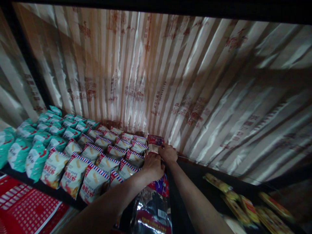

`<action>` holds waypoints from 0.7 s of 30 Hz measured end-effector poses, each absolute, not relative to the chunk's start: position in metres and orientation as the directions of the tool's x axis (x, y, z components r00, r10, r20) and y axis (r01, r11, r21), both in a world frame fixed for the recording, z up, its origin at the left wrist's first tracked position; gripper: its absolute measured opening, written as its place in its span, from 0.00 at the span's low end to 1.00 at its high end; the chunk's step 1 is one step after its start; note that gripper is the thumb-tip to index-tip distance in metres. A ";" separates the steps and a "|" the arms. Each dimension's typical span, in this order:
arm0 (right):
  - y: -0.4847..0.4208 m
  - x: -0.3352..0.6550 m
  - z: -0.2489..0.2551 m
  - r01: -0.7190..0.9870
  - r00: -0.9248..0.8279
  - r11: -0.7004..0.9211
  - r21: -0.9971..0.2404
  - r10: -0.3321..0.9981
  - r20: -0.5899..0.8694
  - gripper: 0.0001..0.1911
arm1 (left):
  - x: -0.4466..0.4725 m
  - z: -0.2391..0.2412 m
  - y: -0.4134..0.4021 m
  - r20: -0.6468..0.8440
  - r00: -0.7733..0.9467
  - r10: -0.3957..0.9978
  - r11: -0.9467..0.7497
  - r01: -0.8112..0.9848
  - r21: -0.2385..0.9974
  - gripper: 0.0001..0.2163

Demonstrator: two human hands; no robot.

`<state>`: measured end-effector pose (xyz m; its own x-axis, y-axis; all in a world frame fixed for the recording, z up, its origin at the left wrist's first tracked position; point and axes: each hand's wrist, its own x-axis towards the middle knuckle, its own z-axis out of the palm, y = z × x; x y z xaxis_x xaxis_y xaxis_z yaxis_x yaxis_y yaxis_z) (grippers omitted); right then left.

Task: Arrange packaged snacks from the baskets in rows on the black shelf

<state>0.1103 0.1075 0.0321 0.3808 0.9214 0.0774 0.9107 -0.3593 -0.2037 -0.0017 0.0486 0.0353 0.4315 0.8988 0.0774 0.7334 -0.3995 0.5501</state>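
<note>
At the back of the shelf a dark red snack packet [155, 140] stands against the striped backing sheet. My right hand [168, 153] reaches to its right edge, fingers bent against it. Just in front, my left hand [153, 166] is closed at the packet's lower left side, its fingertips partly hidden. Below my left hand lies a larger dark, shiny bag [152, 213] with a barcode and a clear window. Rows of cream snack bags [96, 182] with red and blue striped tops stand directly left of my hands.
Teal snack bags [36, 159] fill the shelf's far left. A red plastic basket [26, 204] sits below at the lower left. Blurred yellow packets [236, 208] lie on the dark shelf [187, 172] at right. A dark beam [156, 8] crosses overhead.
</note>
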 end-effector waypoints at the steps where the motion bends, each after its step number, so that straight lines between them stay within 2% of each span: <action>1: 0.108 0.110 0.032 0.912 0.381 -0.360 -0.198 0.921 0.080 0.19 | -0.002 0.035 0.049 0.070 0.426 0.902 -0.390 0.733 0.557 0.16; 15: 0.114 0.113 0.030 0.938 0.336 -0.323 -0.129 0.936 0.101 0.17 | -0.002 0.042 0.057 -0.004 0.395 0.919 -0.329 0.772 0.544 0.16; 21: 0.117 0.112 0.030 0.939 0.338 -0.330 -0.094 0.937 0.087 0.17 | -0.003 0.039 0.061 -0.022 0.395 0.919 -0.335 0.806 0.488 0.19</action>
